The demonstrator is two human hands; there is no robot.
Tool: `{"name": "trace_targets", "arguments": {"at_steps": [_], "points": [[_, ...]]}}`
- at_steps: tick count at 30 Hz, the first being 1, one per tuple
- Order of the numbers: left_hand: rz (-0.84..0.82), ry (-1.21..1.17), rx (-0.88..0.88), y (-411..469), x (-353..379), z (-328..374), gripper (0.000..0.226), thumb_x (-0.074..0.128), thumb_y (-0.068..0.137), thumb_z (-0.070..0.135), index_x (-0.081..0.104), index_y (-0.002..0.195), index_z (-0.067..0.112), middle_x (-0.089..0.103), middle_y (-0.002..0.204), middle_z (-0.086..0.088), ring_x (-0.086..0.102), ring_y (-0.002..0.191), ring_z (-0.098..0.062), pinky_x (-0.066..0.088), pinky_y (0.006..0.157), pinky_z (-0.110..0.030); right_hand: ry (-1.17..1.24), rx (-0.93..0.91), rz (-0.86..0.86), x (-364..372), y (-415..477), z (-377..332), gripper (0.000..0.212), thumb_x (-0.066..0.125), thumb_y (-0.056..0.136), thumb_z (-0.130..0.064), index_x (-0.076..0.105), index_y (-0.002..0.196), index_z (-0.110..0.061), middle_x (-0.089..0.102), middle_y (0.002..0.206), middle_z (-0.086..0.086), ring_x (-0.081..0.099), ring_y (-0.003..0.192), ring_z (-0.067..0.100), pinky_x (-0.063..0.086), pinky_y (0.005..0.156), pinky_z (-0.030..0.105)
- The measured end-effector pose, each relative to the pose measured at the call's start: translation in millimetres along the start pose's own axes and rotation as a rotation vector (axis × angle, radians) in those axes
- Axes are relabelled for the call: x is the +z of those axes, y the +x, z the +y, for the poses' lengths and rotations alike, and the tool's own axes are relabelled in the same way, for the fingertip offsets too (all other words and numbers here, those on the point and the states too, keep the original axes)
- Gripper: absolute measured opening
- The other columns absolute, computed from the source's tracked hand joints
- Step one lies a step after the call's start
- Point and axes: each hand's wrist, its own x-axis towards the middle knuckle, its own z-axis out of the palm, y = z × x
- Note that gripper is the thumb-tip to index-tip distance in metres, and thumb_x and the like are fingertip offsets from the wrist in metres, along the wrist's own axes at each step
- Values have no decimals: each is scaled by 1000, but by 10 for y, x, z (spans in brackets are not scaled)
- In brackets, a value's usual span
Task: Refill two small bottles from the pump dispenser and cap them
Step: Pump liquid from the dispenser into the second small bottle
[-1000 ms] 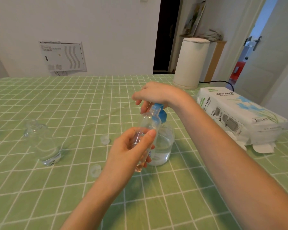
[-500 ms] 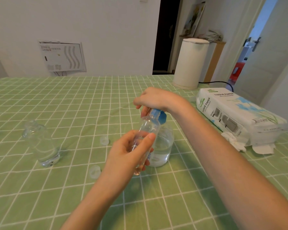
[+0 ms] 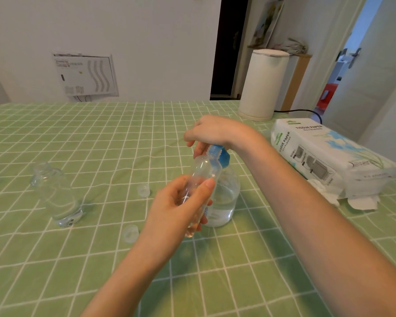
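Two hands are working mid-table, both at the pump dispenser (image 3: 224, 197). Your L hand (image 3: 181, 207) is gripping one small bottle (image 3: 204, 172), with fingers and thumb wrapping round its lower body and the thumb lying across the front. The bottle is lifted off the cloth and tilting, its open neck touching or just under the blue pump head (image 3: 220, 154). Its base is poking out below your fingers. Fill level inside: can't tell.

Your R hand (image 3: 213, 131) is sitting on top of the pump head, wrist arching over it and fingers curling down round the front, next to the bottle neck. How hard it's pressing: can't tell. The dispenser is standing upright on the green check tablecloth (image 3: 101, 138), clear body approx. half full of clear liquid.

The 2nd small bottle (image 3: 57, 195) is standing uncapped, well apart to your left, with a bit of liquid at its bottom. One clear cap (image 3: 143, 191) is lying between it and the dispenser. Another cap (image 3: 130, 233) is lying nearer you, just left of your L wrist.

To the right, a tissue pack (image 3: 325, 156) is lying flat with crumpled tissue (image 3: 322, 191) at its near edge. At the far edge a white cylindrical appliance (image 3: 263, 83) is standing with a black cord (image 3: 306, 110) trailing behind the pack.
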Motion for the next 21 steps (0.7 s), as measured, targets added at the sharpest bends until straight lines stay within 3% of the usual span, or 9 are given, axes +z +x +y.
{"name": "trace_targets", "arguments": {"at_steps": [3, 7, 11, 15, 21], "points": [[0, -5, -6, -9, 9, -6, 34, 60, 66, 49, 63, 78, 17, 56, 47, 8, 54, 45, -8, 41, 42, -16, 11, 6, -12, 38, 10, 31, 20, 49, 90, -30, 62, 78, -20, 67, 106, 9, 59, 85, 24, 38, 60, 27], [0, -12, -11, -3, 1, -11, 37, 61, 63, 51, 64, 80, 18, 59, 52, 7, 54, 46, -8, 40, 42, -15, 14, 5, 2, 43, 12, 34, 20, 49, 89, -31, 63, 80, -20, 68, 106, 8, 61, 89, 25, 40, 61, 27], [-2, -2, -5, 1, -4, -8, 38, 61, 62, 54, 65, 80, 21, 63, 57, 4, 56, 47, -9, 42, 44, -17, 2, -15, 17, 9, 16, 26, 25, 50, 89, -31, 66, 98, -14, 70, 105, 10, 64, 92, 26, 41, 65, 27], [-2, -19, 3, 11, 4, 9, 37, 61, 63, 52, 65, 82, 20, 63, 59, 4, 55, 47, -9, 43, 44, -20, -44, -46, 51, -60, 29, -21, 37, 49, 90, -29, 60, 115, -4, 72, 105, 14, 59, 79, 20, 42, 68, 29], [4, -24, -1, 11, 9, 20, 38, 61, 62, 52, 64, 81, 19, 63, 59, 3, 54, 46, -9, 43, 43, -20, 3, -35, 36, -44, 14, -24, 27, 50, 89, -28, 66, 101, -10, 71, 102, 11, 60, 78, 22, 42, 63, 27]]}}
